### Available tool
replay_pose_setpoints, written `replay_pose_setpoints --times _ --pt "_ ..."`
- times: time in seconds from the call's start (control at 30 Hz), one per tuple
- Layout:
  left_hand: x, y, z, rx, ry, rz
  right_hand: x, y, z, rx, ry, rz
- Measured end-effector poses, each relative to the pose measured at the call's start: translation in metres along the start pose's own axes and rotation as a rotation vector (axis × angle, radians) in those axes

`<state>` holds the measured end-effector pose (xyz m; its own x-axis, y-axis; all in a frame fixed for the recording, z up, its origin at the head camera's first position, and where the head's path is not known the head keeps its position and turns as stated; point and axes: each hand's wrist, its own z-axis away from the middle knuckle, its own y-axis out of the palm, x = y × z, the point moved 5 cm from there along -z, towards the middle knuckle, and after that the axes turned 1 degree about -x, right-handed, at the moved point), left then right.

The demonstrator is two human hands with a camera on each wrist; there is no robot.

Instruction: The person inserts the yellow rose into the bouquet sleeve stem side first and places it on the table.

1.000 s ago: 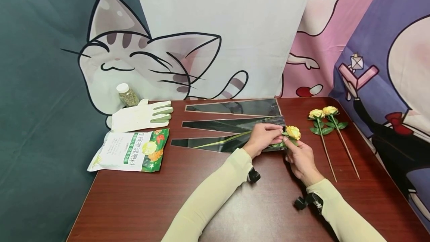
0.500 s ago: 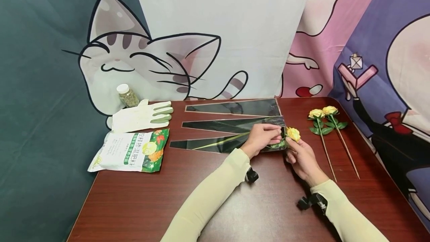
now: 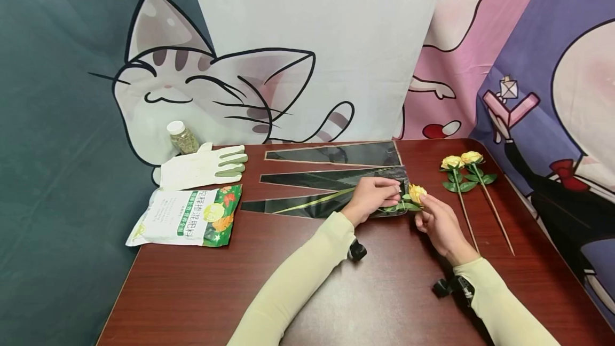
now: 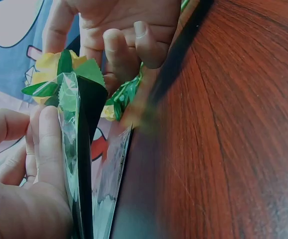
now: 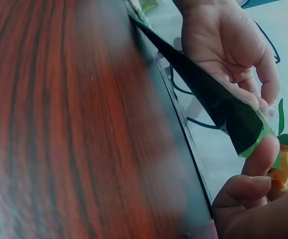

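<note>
A yellow artificial rose (image 3: 415, 193) has its stem inside a clear-and-black tapered flower sleeve (image 3: 302, 205), the front one of three. Its bloom and some green leaves (image 4: 89, 72) stick out of the sleeve's wide end. My left hand (image 3: 373, 197) pinches the sleeve's upper edge near that opening. From the right, my right hand (image 3: 441, 227) holds the bloom between thumb and fingers. In the left wrist view the leaves lie against the sleeve mouth, and the right hand is behind the bloom. The right wrist view shows the sleeve's dark side (image 5: 209, 99) between both hands.
Two more sleeves, a middle one (image 3: 288, 179) and a back one (image 3: 331, 154), lie beyond. Two yellow roses (image 3: 461, 183) are at the right. On the left are a fertilizer bag (image 3: 184, 218), white-and-green gloves (image 3: 197, 168) and a jar (image 3: 183, 138) on the brown table (image 3: 346, 292).
My right hand has shifted right, its fingers going from the leaves below the bloom to the bloom itself. The left hand and sleeve have slid slightly left, and the bloom has turned a little.
</note>
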<state>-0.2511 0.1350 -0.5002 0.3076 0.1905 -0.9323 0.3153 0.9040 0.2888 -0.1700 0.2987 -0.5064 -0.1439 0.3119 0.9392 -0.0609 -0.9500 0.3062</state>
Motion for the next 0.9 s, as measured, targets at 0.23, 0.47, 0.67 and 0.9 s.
replay_pose_setpoints --times 0.23,0.47,0.67,0.9 --pt "0.0017 -0.0024 -0.0004 -0.001 -0.014 -0.022 0.0001 -0.0043 -0.0027 -0.072 -0.007 0.061" --pt "-0.0012 -0.0044 -0.0007 -0.011 -0.026 -0.036 0.0026 -0.0041 -0.0062 -0.019 -0.028 0.072" --pt "-0.0014 -0.0021 0.0002 -0.002 -0.041 -0.02 0.0035 -0.0032 -0.0067 0.032 -0.049 0.096" --pt "-0.0003 0.0029 0.0012 -0.005 -0.032 -0.009 0.001 -0.0037 -0.0054 0.063 -0.052 0.149"
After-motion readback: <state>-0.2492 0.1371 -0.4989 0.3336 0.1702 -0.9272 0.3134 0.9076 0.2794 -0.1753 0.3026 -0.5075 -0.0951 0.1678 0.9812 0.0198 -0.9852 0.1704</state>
